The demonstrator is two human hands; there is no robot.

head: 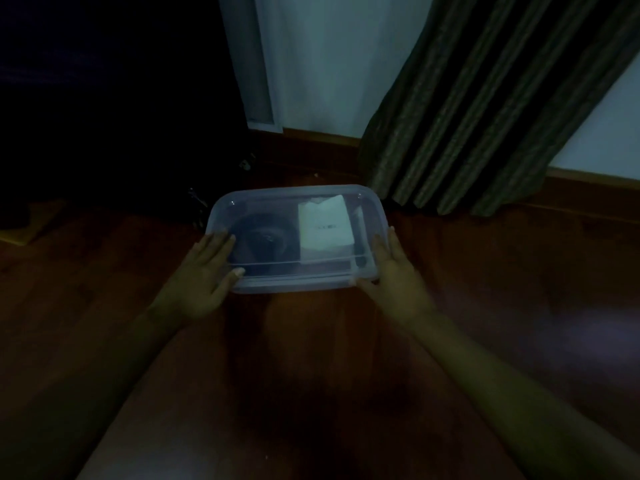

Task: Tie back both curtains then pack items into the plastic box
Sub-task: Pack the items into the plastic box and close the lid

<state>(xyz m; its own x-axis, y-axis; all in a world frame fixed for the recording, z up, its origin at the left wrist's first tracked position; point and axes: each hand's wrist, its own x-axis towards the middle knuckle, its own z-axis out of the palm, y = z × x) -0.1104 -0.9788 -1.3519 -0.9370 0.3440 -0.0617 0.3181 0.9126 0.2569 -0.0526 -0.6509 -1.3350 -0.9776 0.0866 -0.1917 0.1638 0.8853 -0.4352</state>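
A clear plastic box (294,284) with its lid on sits on the dark wooden floor in front of me. Through the lid I see a dark round item (265,239) on the left and a white packet (325,221) on the right. My left hand (204,271) lies flat against the box's left end, fingers spread on the lid edge. My right hand (394,271) presses the right end, thumb at the front corner. A striped dark curtain (485,109) hangs down to the floor behind the box on the right.
A white wall (329,64) with a wooden skirting board runs along the back. A pale door frame (256,64) stands at the left of the wall, with very dark space beyond it. Small dark objects (199,202) lie on the floor left of the box.
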